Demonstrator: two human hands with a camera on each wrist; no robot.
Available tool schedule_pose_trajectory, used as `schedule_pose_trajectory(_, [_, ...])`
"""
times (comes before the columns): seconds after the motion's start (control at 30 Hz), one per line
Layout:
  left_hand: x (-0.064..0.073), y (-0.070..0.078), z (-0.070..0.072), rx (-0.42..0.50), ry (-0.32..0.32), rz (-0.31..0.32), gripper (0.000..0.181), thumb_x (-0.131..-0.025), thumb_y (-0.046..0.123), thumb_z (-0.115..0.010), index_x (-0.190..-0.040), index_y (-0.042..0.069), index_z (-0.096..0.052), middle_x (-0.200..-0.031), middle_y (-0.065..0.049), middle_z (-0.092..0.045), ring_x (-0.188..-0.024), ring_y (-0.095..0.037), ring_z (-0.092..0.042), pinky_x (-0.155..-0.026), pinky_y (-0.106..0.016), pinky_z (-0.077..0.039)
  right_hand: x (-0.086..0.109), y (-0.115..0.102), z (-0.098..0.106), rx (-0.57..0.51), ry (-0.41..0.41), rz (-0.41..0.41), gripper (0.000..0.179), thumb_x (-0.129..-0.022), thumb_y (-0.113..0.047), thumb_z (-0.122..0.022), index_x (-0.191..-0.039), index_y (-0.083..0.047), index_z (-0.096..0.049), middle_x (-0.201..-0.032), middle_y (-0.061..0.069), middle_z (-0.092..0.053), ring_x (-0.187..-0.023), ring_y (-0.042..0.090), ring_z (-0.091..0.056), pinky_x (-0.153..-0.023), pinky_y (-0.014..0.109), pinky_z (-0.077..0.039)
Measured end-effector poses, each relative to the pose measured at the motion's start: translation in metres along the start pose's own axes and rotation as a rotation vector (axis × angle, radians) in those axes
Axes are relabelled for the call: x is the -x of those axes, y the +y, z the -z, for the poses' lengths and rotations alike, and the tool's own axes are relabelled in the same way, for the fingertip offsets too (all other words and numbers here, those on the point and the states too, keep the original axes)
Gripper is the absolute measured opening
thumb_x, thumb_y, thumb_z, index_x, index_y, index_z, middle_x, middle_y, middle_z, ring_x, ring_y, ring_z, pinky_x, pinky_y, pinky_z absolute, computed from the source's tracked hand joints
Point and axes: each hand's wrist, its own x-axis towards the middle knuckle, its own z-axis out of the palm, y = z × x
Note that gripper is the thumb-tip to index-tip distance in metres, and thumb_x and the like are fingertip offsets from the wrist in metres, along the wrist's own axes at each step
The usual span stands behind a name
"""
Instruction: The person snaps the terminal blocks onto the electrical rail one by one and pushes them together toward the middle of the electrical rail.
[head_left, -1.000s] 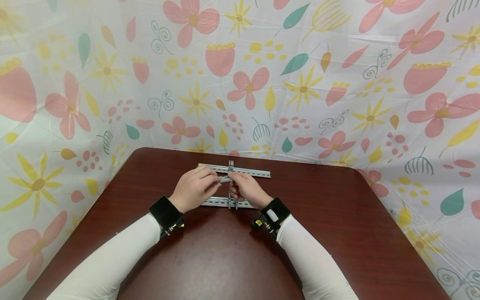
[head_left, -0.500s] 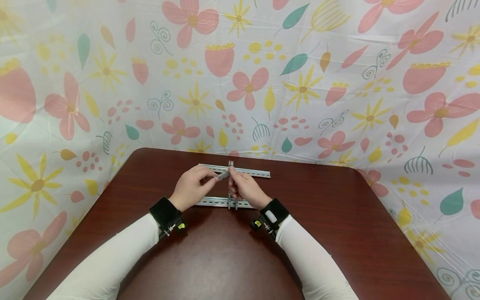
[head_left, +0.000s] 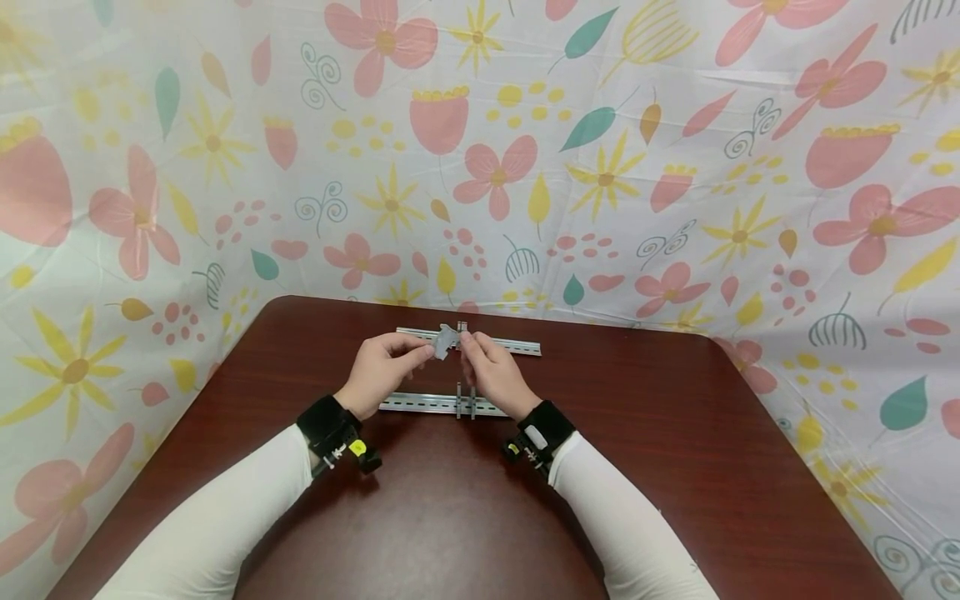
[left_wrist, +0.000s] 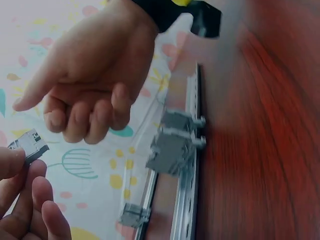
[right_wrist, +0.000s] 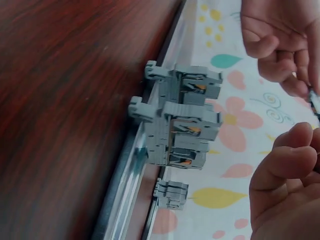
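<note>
My left hand (head_left: 382, 367) pinches a flat grey terminal block (head_left: 445, 342) between thumb and fingers, raised over the table. In the left wrist view this terminal block (left_wrist: 31, 144) sticks out past the left fingertips, at lower left. My right hand (head_left: 497, 371) hovers just right of it, thumb extended and the other fingers loosely curled. That hand (left_wrist: 95, 85) shows a gap between thumb tip and block in the left wrist view. Nothing shows in its grasp. Below, grey terminal blocks (right_wrist: 192, 125) stand on the near metal DIN rail (head_left: 420, 402).
A second DIN rail (head_left: 517, 347) lies farther back, parallel to the near one, with a small group of grey blocks (right_wrist: 171, 194) on it. Both rails lie on the dark red-brown table (head_left: 637, 433). A flowered cloth (head_left: 495, 208) hangs behind the table.
The left hand has drawn slightly left and turned the terminal block so its broad face shows. The right hand's fingers have parted from the block; its arm has barely moved.
</note>
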Motion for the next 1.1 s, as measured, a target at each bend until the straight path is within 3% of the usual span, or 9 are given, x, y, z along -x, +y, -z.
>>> schedule_pose_trajectory(0.13, [0.001, 0.002, -0.001, 0.044, -0.016, 0.038, 0.022, -0.106, 0.027, -0.081, -0.116, 0.009, -0.086, -0.097, -0.016, -0.077, -0.08, -0.033, -0.068, -0.074, -0.047, -0.061, -0.001, 0.0, -0.002, 0.064, 0.018, 0.045, 0.057, -0.12, -0.054, -0.042, -0.108, -0.003, -0.062, -0.079, 0.008, -0.055, -0.067, 0.024, -0.051, -0.063, 0.033, -0.042])
schedule_pose_trajectory(0.3, [0.002, 0.003, -0.003, 0.083, -0.025, 0.07, 0.023, -0.106, 0.028, -0.08, -0.117, 0.008, -0.085, -0.1, -0.02, -0.076, -0.084, -0.043, -0.066, -0.074, -0.044, -0.06, 0.0, 0.002, -0.004, 0.119, 0.025, 0.076, 0.048, -0.121, -0.051, -0.042, -0.113, -0.01, -0.065, -0.085, 0.013, -0.059, -0.07, 0.024, -0.054, -0.065, 0.033, -0.044])
schedule_pose_trajectory(0.37, [0.002, 0.003, -0.003, 0.095, -0.026, 0.081, 0.023, -0.107, 0.028, -0.08, -0.117, 0.008, -0.085, -0.097, -0.014, -0.077, -0.086, -0.043, -0.067, -0.075, -0.043, -0.06, 0.001, 0.002, -0.005, 0.141, 0.026, 0.092, 0.044, -0.121, -0.05, -0.043, -0.111, -0.012, -0.063, -0.087, 0.017, -0.06, -0.07, 0.024, -0.055, -0.065, 0.034, -0.044])
schedule_pose_trajectory(0.53, [0.003, 0.002, -0.004, 0.109, -0.03, 0.09, 0.024, -0.107, 0.025, -0.079, -0.12, 0.005, -0.084, -0.095, -0.005, -0.077, -0.079, -0.02, -0.067, -0.074, -0.037, -0.059, 0.0, 0.003, -0.007, 0.188, 0.031, 0.125, 0.044, -0.121, -0.046, -0.045, -0.111, -0.007, -0.062, -0.088, 0.022, -0.062, -0.071, 0.025, -0.058, -0.066, 0.033, -0.046])
schedule_pose_trajectory(0.63, [0.004, 0.002, -0.005, 0.114, -0.037, 0.092, 0.024, -0.107, 0.024, -0.079, -0.121, 0.005, -0.084, -0.096, -0.005, -0.077, -0.081, -0.022, -0.068, -0.073, -0.035, -0.059, 0.0, 0.003, -0.008, 0.193, 0.034, 0.131, 0.046, -0.121, -0.045, -0.046, -0.112, -0.003, -0.062, -0.089, 0.022, -0.063, -0.071, 0.028, -0.06, -0.067, 0.033, -0.047])
schedule_pose_trajectory(0.77, [0.003, 0.002, -0.007, 0.13, -0.05, 0.098, 0.023, -0.107, 0.023, -0.079, -0.12, 0.005, -0.084, -0.098, -0.003, -0.078, -0.09, -0.035, -0.069, -0.073, -0.035, -0.059, 0.0, 0.004, -0.009, 0.172, 0.018, 0.138, 0.047, -0.122, -0.044, -0.045, -0.11, -0.001, -0.06, -0.085, 0.019, -0.062, -0.068, 0.031, -0.059, -0.065, 0.033, -0.046])
schedule_pose_trajectory(0.9, [0.003, 0.0, -0.008, 0.14, -0.052, 0.106, 0.021, -0.107, 0.022, -0.08, -0.118, 0.005, -0.085, -0.097, -0.004, -0.078, -0.092, -0.043, -0.068, -0.073, -0.036, -0.058, 0.001, 0.004, -0.01, 0.165, 0.002, 0.153, 0.045, -0.122, -0.044, -0.042, -0.109, -0.004, -0.058, -0.082, 0.014, -0.059, -0.066, 0.026, -0.056, -0.064, 0.032, -0.044])
schedule_pose_trajectory(1.1, [0.004, 0.0, -0.009, 0.119, -0.066, 0.117, 0.022, -0.106, 0.023, -0.08, -0.115, 0.004, -0.085, -0.096, -0.018, -0.076, -0.083, -0.042, -0.064, -0.075, -0.041, -0.059, 0.002, 0.003, -0.011, 0.156, -0.021, 0.169, 0.034, -0.123, -0.038, -0.04, -0.109, -0.011, -0.056, -0.087, 0.028, -0.057, -0.065, 0.021, -0.053, -0.064, 0.032, -0.043])
